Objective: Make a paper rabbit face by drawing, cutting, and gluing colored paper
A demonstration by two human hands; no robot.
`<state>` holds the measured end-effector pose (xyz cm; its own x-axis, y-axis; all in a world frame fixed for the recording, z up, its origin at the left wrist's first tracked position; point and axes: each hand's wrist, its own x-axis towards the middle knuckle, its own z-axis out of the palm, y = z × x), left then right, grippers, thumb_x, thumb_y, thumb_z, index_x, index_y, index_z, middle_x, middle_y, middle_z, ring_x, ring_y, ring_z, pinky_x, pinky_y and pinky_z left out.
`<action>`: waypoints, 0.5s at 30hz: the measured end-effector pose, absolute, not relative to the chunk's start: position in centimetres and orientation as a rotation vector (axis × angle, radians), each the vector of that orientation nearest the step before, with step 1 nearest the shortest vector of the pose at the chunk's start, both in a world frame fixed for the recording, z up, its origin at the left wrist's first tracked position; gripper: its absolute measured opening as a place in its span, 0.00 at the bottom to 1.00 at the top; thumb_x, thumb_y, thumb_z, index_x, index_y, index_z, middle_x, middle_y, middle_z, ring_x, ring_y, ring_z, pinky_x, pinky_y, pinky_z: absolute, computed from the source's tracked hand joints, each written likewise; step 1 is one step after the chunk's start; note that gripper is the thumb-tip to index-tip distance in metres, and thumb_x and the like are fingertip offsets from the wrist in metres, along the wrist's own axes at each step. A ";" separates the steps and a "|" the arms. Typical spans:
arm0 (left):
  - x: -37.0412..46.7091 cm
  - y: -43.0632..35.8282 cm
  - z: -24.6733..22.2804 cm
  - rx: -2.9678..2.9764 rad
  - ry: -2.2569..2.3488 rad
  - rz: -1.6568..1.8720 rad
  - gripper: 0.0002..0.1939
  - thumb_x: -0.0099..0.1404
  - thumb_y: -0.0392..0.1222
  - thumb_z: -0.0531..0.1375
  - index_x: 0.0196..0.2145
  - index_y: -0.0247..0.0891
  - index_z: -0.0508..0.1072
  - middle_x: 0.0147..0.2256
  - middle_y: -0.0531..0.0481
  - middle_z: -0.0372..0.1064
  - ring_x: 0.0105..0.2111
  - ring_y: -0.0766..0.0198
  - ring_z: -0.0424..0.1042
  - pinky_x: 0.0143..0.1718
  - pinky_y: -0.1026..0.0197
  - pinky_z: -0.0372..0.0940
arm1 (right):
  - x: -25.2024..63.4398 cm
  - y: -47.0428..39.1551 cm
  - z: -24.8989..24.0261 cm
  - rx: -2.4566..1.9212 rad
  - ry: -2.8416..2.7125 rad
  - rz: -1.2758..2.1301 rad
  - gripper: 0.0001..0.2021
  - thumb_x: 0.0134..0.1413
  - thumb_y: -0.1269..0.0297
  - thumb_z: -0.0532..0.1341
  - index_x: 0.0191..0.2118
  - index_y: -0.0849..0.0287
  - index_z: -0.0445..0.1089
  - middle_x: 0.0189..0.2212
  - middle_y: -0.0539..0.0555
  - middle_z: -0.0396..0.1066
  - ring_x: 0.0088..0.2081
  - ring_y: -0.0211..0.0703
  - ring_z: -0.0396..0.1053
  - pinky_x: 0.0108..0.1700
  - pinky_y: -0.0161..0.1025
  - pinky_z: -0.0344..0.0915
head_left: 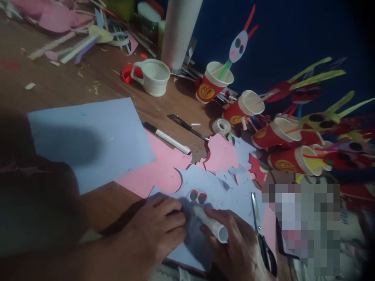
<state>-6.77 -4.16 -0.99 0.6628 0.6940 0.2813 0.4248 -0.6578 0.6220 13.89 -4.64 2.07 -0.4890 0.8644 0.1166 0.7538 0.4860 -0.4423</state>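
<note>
step: white tube (215,226) at dark discs (198,196), over pale sheet (240,197) | right hand (236,240): my grip's round tube | left hand (161,226): curled, can't tell if gripping | next move needs steady sheet

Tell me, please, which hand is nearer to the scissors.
Right. The right hand, holding a white tube, is just beside the scissors; the left hand is farther away, on the other side of the tube.

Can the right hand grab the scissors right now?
Probably, but its fingers look busy: the right hand is holding a white tube. The scissors lie close beside that hand, with nothing on top of the blades, so the way looks free.
</note>
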 end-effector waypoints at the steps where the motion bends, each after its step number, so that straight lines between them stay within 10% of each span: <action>1: -6.8 -4.2 -1.1 2.342 0.840 0.683 0.05 0.61 0.32 0.54 0.31 0.38 0.69 0.31 0.51 0.68 0.39 0.61 0.61 0.41 0.59 0.56 | 13.8 -4.5 2.1 -1.362 -2.418 0.484 0.07 0.57 0.66 0.54 0.42 0.58 0.61 0.25 0.53 0.72 0.26 0.41 0.71 0.27 0.37 0.67; 15: -6.7 -5.2 -1.6 2.319 0.939 0.570 0.08 0.60 0.29 0.52 0.33 0.36 0.69 0.37 0.47 0.67 0.42 0.58 0.61 0.43 0.56 0.58 | 13.9 -4.1 1.8 -1.372 -2.476 0.601 0.10 0.57 0.68 0.55 0.45 0.56 0.60 0.28 0.52 0.71 0.30 0.43 0.70 0.29 0.39 0.68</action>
